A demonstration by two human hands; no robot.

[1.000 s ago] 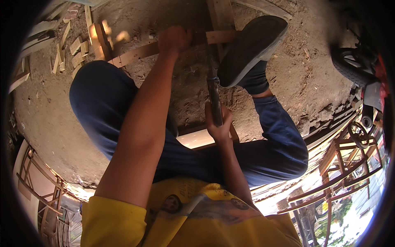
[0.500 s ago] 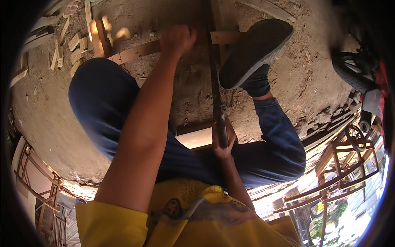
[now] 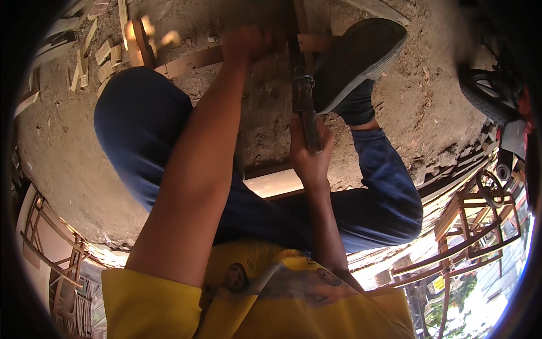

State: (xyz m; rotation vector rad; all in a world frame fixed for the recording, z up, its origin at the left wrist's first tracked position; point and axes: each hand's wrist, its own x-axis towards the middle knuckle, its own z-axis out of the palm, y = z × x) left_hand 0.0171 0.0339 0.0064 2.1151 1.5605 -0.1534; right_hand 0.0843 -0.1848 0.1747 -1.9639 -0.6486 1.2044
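My right hand (image 3: 310, 148) is wrapped round the near end of a long, narrow dark tool (image 3: 305, 107), which looks like a saw seen edge-on. A bluish tie or fitting circles it above my fingers, and its far end fades into shadow. To its left my left hand (image 3: 245, 44) is closed on a curved wooden strip (image 3: 195, 61) that runs crosswise over the ground; the fingertips are dark and partly hidden. The strip passes beneath the tool towards my dark shoe (image 3: 361, 62), which stands at its right part.
Upright wood blocks (image 3: 137, 44) and scattered offcuts (image 3: 105, 59) lie at the far left. Another board (image 3: 275, 183) lies beneath my legs. A motorbike wheel (image 3: 485, 93) stands at the right. Wooden frames (image 3: 463, 226) rise at the lower right.
My right hand has pushed the tool away from my body, along its length. My left hand stays at the same spot on the wooden strip; the view has shifted slightly.
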